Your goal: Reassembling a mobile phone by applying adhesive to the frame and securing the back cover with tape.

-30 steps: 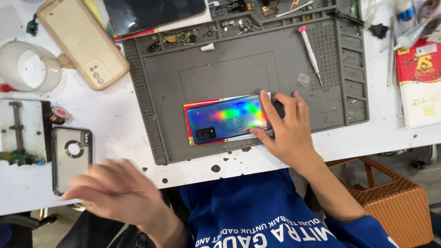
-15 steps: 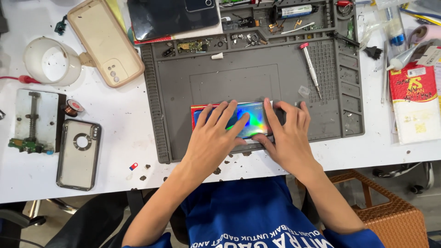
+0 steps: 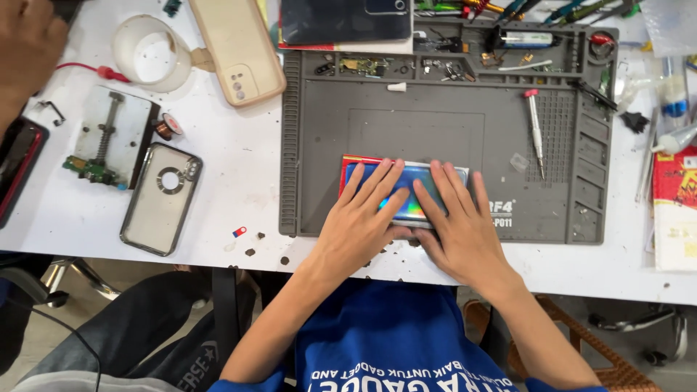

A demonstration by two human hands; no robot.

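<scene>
Evidently both hands press flat on the smartphone, which lies back-up with an iridescent blue cover near the front edge of the grey repair mat. The left hand and right hand spread their fingers over it, each grip flattened, clasping nothing. Uneven pressure could crack the back cover or bow the body, and sweaty palms might skid it off the mat toward the counter edge. The precision screwdriver, lying on the mat right of the phone, could roll if nudged.

Phone mostly hidden under both hands
</scene>
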